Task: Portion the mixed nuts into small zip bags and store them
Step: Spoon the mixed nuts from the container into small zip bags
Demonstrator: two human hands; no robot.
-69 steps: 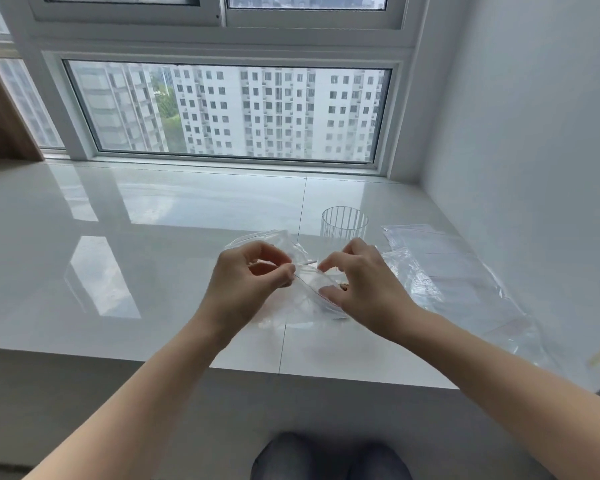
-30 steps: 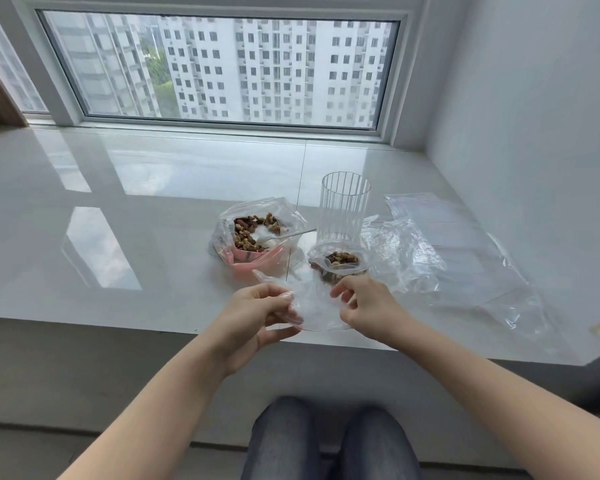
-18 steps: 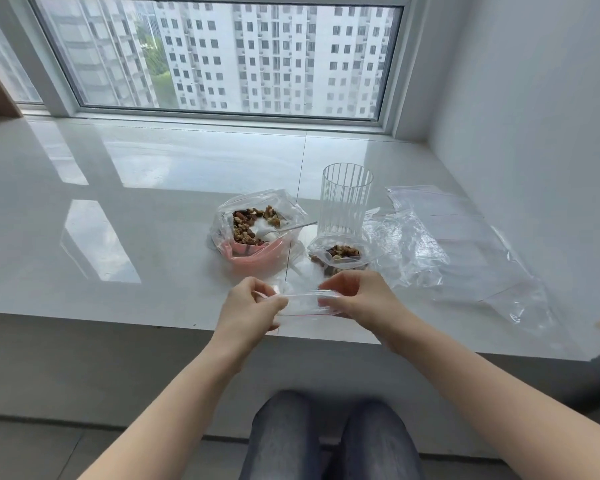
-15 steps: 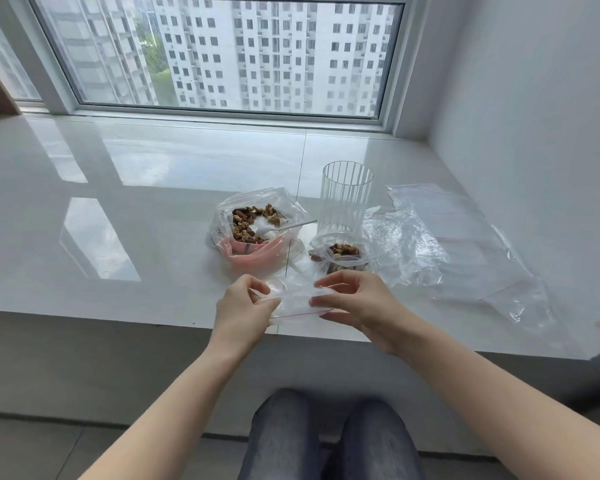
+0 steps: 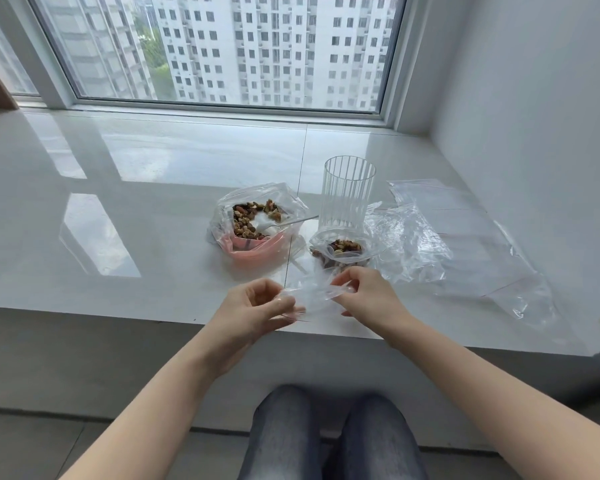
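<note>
Progress early: one small bag (image 5: 340, 249) w/ nuts at 12, unsealed. Left hand (image 5: 253, 311) & right hand (image 5: 366, 294) pinch empty zip bag (image 5: 309, 292) mouth; nut bowl (image 5: 253, 233) at 11 mostly full.

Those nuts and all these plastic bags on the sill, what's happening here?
A person is portioning nuts. The left hand and right hand each pinch one end of a small clear zip bag, which looks empty, near the front edge of the windowsill. Behind it sit a pink bowl of mixed nuts with a spoon, a small bag already holding nuts, a ribbed glass and spare bags.
</note>
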